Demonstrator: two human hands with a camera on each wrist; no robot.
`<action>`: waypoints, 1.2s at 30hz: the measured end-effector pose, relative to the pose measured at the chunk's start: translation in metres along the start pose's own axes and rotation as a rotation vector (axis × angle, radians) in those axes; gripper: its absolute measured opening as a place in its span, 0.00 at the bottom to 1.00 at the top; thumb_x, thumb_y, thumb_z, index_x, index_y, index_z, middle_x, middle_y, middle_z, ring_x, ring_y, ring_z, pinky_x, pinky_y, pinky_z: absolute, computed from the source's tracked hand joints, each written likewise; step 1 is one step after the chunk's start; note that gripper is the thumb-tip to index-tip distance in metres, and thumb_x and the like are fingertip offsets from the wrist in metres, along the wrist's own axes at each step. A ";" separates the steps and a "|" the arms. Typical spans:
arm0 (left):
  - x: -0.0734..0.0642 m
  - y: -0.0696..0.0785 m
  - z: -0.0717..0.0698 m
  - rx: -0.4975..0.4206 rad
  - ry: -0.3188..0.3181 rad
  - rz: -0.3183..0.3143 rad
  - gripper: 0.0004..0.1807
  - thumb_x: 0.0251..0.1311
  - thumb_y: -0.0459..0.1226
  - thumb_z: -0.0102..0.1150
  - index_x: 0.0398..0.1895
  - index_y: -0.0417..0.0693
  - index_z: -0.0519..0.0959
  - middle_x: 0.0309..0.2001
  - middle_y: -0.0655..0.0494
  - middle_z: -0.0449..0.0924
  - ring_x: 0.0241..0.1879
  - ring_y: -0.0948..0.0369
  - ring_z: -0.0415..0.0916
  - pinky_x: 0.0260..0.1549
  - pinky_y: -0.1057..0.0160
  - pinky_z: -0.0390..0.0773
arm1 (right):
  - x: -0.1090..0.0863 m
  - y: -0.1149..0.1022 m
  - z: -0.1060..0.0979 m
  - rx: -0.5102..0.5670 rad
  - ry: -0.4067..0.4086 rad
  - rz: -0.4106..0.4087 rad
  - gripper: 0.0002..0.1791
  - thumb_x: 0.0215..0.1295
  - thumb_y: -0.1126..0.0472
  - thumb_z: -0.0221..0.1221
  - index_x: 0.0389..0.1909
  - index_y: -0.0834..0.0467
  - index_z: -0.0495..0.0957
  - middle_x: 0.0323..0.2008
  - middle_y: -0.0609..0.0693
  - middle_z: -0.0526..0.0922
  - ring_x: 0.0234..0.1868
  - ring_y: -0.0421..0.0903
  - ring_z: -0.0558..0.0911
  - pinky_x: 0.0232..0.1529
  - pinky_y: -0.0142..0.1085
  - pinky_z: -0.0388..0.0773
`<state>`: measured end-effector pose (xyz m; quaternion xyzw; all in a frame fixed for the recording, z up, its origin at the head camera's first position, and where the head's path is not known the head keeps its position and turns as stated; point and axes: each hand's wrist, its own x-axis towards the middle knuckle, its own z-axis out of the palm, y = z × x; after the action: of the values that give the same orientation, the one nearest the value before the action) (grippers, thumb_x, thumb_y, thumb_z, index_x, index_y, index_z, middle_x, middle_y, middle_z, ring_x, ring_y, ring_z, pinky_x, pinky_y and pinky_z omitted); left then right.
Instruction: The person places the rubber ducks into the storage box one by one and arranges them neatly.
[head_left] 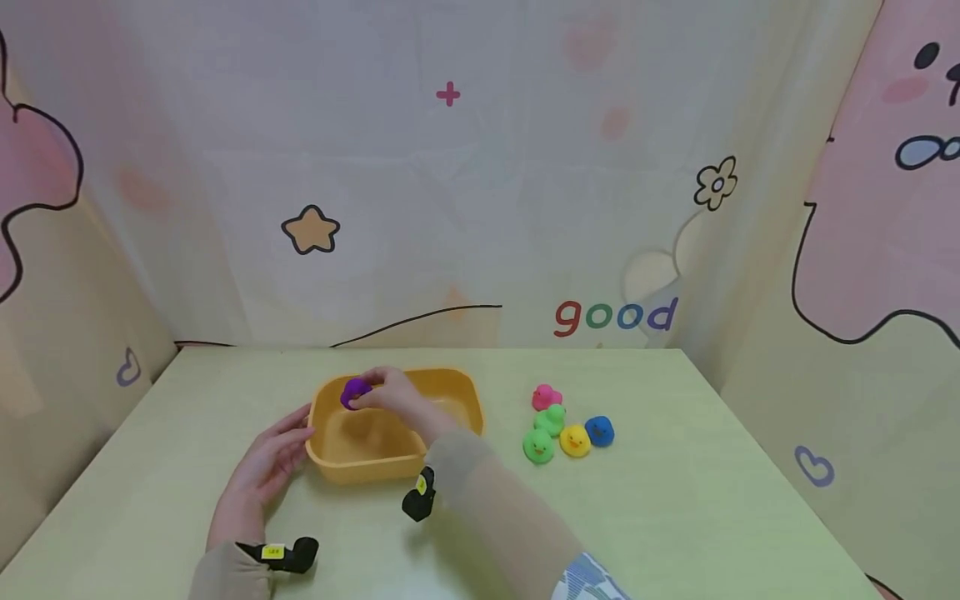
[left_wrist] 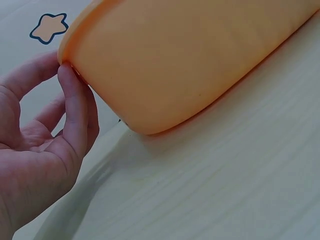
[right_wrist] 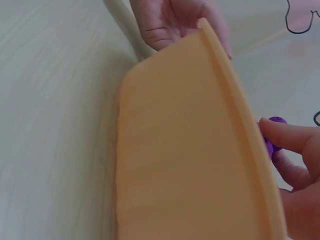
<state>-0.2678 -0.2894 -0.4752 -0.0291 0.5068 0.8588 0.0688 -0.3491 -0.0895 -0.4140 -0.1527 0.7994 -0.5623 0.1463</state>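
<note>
My right hand [head_left: 402, 400] pinches a small purple rubber duck [head_left: 354, 392] between thumb and fingertips, over the left part of a yellow-orange plastic basin [head_left: 375, 472]. In the right wrist view, the basin's side wall [right_wrist: 175, 135] partly hides that purple duck [right_wrist: 278, 120]. At the basin's left end, my left hand [head_left: 266, 461] holds the rim. Up close in the left wrist view, the thumb and fingers of this hand [left_wrist: 55, 130] meet at the rim's corner. The basin stands upright on the table.
Right of the basin sits a loose cluster of rubber ducks: a pink one [head_left: 546, 397], two green ones [head_left: 538, 446], a yellow one [head_left: 575, 441] and a blue one [head_left: 600, 431]. The pale table [head_left: 712, 508] backs onto a printed curtain [head_left: 480, 208].
</note>
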 end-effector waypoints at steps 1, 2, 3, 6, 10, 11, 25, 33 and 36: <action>0.000 0.000 0.000 0.000 -0.001 -0.002 0.22 0.69 0.27 0.49 0.41 0.67 0.84 0.42 0.64 0.79 0.37 0.69 0.81 0.38 0.73 0.80 | 0.002 0.001 0.003 -0.016 0.006 0.008 0.21 0.54 0.67 0.69 0.50 0.66 0.78 0.46 0.56 0.83 0.44 0.46 0.79 0.55 0.37 0.77; 0.000 0.000 0.000 0.000 -0.002 -0.003 0.21 0.69 0.27 0.49 0.41 0.66 0.84 0.42 0.64 0.79 0.38 0.69 0.81 0.38 0.73 0.80 | 0.003 0.003 0.006 -0.039 0.012 0.021 0.21 0.53 0.66 0.70 0.49 0.65 0.79 0.45 0.55 0.83 0.43 0.45 0.78 0.55 0.37 0.76; 0.000 0.000 0.000 -0.002 -0.003 -0.007 0.21 0.69 0.27 0.50 0.41 0.66 0.84 0.43 0.64 0.80 0.38 0.69 0.81 0.39 0.73 0.80 | 0.005 0.004 0.009 -0.053 0.018 0.035 0.20 0.53 0.65 0.70 0.48 0.64 0.79 0.44 0.54 0.83 0.43 0.45 0.78 0.55 0.37 0.76; 0.000 0.000 0.000 0.002 -0.002 -0.011 0.21 0.69 0.27 0.50 0.42 0.66 0.84 0.43 0.64 0.80 0.38 0.69 0.81 0.38 0.74 0.80 | 0.008 0.005 0.017 -0.090 0.040 0.060 0.18 0.51 0.65 0.71 0.44 0.63 0.81 0.41 0.53 0.84 0.40 0.44 0.78 0.53 0.36 0.75; -0.001 -0.001 -0.001 0.017 0.001 -0.008 0.21 0.69 0.27 0.50 0.42 0.68 0.84 0.43 0.64 0.80 0.38 0.70 0.80 0.37 0.75 0.79 | 0.009 0.005 0.028 -0.139 0.080 0.088 0.16 0.49 0.66 0.73 0.40 0.63 0.82 0.37 0.51 0.84 0.37 0.42 0.76 0.50 0.33 0.75; -0.001 -0.002 -0.002 0.020 0.002 -0.006 0.22 0.69 0.27 0.50 0.42 0.68 0.84 0.43 0.65 0.80 0.38 0.70 0.80 0.37 0.75 0.79 | 0.009 0.004 0.030 -0.145 0.089 0.096 0.16 0.49 0.66 0.73 0.39 0.63 0.82 0.36 0.51 0.84 0.37 0.42 0.76 0.49 0.32 0.76; 0.002 -0.007 0.002 0.052 0.002 0.035 0.21 0.67 0.26 0.51 0.42 0.66 0.83 0.42 0.64 0.79 0.39 0.70 0.79 0.38 0.75 0.79 | 0.012 0.016 0.041 -0.313 0.126 0.160 0.16 0.47 0.67 0.74 0.38 0.62 0.80 0.33 0.50 0.82 0.31 0.41 0.74 0.38 0.28 0.77; 0.004 -0.008 0.000 0.062 -0.007 0.052 0.22 0.67 0.26 0.50 0.42 0.67 0.83 0.42 0.64 0.79 0.39 0.70 0.79 0.38 0.75 0.79 | 0.017 0.016 0.035 -0.389 0.066 0.075 0.20 0.43 0.75 0.71 0.41 0.63 0.83 0.41 0.55 0.84 0.42 0.47 0.80 0.46 0.31 0.77; 0.005 -0.007 -0.002 0.049 -0.018 0.060 0.23 0.68 0.25 0.48 0.41 0.67 0.84 0.41 0.65 0.80 0.37 0.70 0.79 0.36 0.75 0.79 | 0.026 0.022 0.026 -0.381 0.033 -0.018 0.19 0.44 0.75 0.69 0.40 0.59 0.84 0.43 0.54 0.84 0.45 0.46 0.80 0.46 0.31 0.78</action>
<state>-0.2715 -0.2876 -0.4834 -0.0044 0.5277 0.8480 0.0485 -0.3643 -0.1155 -0.4453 -0.1756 0.8924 -0.4043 0.0967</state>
